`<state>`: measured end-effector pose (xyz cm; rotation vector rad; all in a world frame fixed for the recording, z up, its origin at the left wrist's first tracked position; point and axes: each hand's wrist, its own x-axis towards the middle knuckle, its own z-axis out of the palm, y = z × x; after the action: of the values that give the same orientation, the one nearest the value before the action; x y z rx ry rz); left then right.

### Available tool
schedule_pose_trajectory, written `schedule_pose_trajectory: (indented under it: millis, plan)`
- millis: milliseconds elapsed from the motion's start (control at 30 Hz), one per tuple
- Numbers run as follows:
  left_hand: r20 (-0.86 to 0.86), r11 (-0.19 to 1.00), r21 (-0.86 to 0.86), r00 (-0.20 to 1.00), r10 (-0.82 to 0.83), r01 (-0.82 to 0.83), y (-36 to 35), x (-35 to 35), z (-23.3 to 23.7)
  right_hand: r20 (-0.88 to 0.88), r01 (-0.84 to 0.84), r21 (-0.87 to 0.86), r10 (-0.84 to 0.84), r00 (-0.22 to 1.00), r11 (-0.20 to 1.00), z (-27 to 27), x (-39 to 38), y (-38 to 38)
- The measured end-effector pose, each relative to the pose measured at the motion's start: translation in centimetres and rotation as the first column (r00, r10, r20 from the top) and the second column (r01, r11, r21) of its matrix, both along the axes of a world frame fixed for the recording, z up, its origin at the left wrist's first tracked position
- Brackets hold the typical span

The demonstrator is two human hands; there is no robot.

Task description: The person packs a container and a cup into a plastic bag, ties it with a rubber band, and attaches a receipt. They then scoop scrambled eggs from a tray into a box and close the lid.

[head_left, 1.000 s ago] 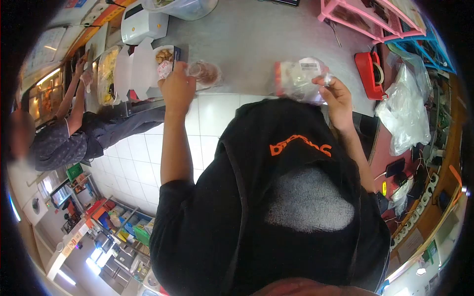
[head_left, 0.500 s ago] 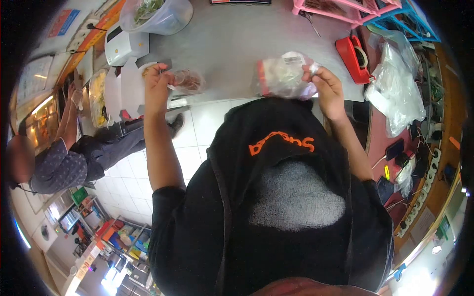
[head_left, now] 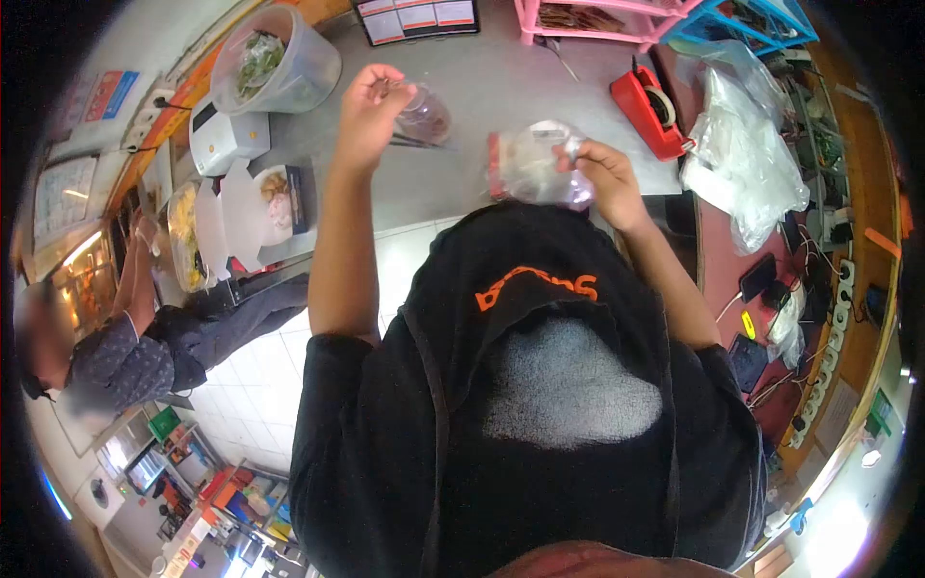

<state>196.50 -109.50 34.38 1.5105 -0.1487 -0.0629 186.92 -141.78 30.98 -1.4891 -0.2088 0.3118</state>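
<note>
My left hand [head_left: 373,114] reaches over the metal counter [head_left: 462,87], its fingers pinched on the top of a small clear plastic bag [head_left: 424,118] with something reddish-brown inside. Nearer the counter's front edge, my right hand [head_left: 607,183] grips the upper right part of a clear plastic bag [head_left: 538,164]. Pale contents and a red strip show through this larger bag; I cannot make out what is in it. Left of my left forearm lies an open white takeaway box [head_left: 239,217] with food and a small pinkish-white portion in it.
At the back left stand a clear tub [head_left: 299,72] of greens and a white device [head_left: 226,138]. A tablet [head_left: 416,19], pink rack [head_left: 607,24] and red tape dispenser [head_left: 647,114] line the back and right. Another person [head_left: 125,337] works at the left.
My left hand has moved away from my body and to the right with the small bag, uncovering the takeaway box. My right hand still grips the larger bag. The whole view has shifted slightly.
</note>
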Motion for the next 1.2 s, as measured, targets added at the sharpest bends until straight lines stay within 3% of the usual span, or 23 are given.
schedule_pose_trajectory:
  millis: [167, 233, 367, 433, 467, 500, 567, 600, 733, 833, 867, 900, 1033, 1100, 1200]
  plan:
    - [0.075, 0.997, -0.015, 0.995, -0.070, 0.071, -5.6, 2.9, 1.5, -0.034, -0.066, 0.036, 0.067, 0.997, 0.997, 0.3, 0.9, -0.8]
    - [0.095, 0.972, 0.118, 0.972, -0.213, 0.201, -7.9, 3.5, 2.3, -0.097, -0.159, 0.158, 0.176, 0.980, 0.975, 0.4, 1.9, -1.4]
    - [0.035, 0.893, 0.214, 0.910, -0.413, 0.397, -11.8, 5.4, 2.3, -0.054, -0.317, 0.112, 0.324, 0.944, 0.942, 0.0, 4.9, -2.5]
    - [0.040, 0.827, 0.248, 0.848, -0.529, 0.504, -13.9, 6.4, 2.2, 0.218, -0.402, -0.281, 0.466, 0.858, 0.872, 1.6, 5.8, -2.7]
    - [-0.015, 0.800, 0.271, 0.833, -0.553, 0.536, -14.6, 6.6, 2.1, 0.436, -0.269, -0.425, 0.456, 0.776, 0.864, 1.6, 5.9, -2.5]
    - [-0.013, 0.794, 0.276, 0.829, -0.560, 0.541, -15.4, 6.8, 1.9, 0.442, -0.260, -0.424, 0.449, 0.777, 0.868, 2.5, 5.6, -2.6]
    - [0.074, 0.746, 0.268, 0.759, -0.647, 0.610, -16.9, 6.8, 0.5, 0.558, -0.014, -0.639, 0.476, 0.679, 0.769, 4.7, 5.1, -3.2]
    - [-0.015, 0.715, 0.234, 0.737, -0.675, 0.659, -17.5, 6.6, 0.0, 0.583, 0.016, -0.658, 0.495, 0.645, 0.753, 3.6, 5.5, -3.6]
    - [-0.060, 0.662, 0.144, 0.674, -0.736, 0.736, -19.3, 5.8, -0.7, 0.610, 0.146, -0.658, 0.409, 0.679, 0.739, 2.8, 5.6, -5.0]
    - [-0.125, 0.648, 0.135, 0.661, -0.740, 0.750, -19.4, 5.7, 0.2, 0.601, 0.173, -0.607, 0.306, 0.739, 0.776, 2.0, 6.5, -5.7]
    - [-0.117, 0.656, 0.144, 0.671, -0.733, 0.741, -19.1, 5.7, 0.1, 0.646, 0.187, -0.518, 0.238, 0.725, 0.835, 1.7, 6.9, -5.7]
    - [-0.119, 0.665, 0.204, 0.693, -0.711, 0.718, -18.7, 5.7, 0.3, 0.685, 0.203, -0.424, 0.166, 0.709, 0.883, 1.4, 7.4, -5.7]
    - [-0.194, 0.615, 0.384, 0.711, -0.676, 0.689, -18.4, 4.6, -0.1, 0.672, 0.206, -0.329, 0.075, 0.737, 0.922, 0.5, 10.7, -5.8]
    - [-0.161, 0.784, 0.349, 0.857, -0.490, 0.514, -19.1, 3.7, -0.9, 0.576, 0.078, -0.380, 0.170, 0.800, 0.922, 1.7, 11.7, -6.5]
    - [-0.142, 0.802, 0.389, 0.890, -0.434, 0.453, -19.7, 2.5, -1.6, 0.584, 0.067, -0.285, 0.118, 0.803, 0.956, 3.1, 12.2, -7.2]
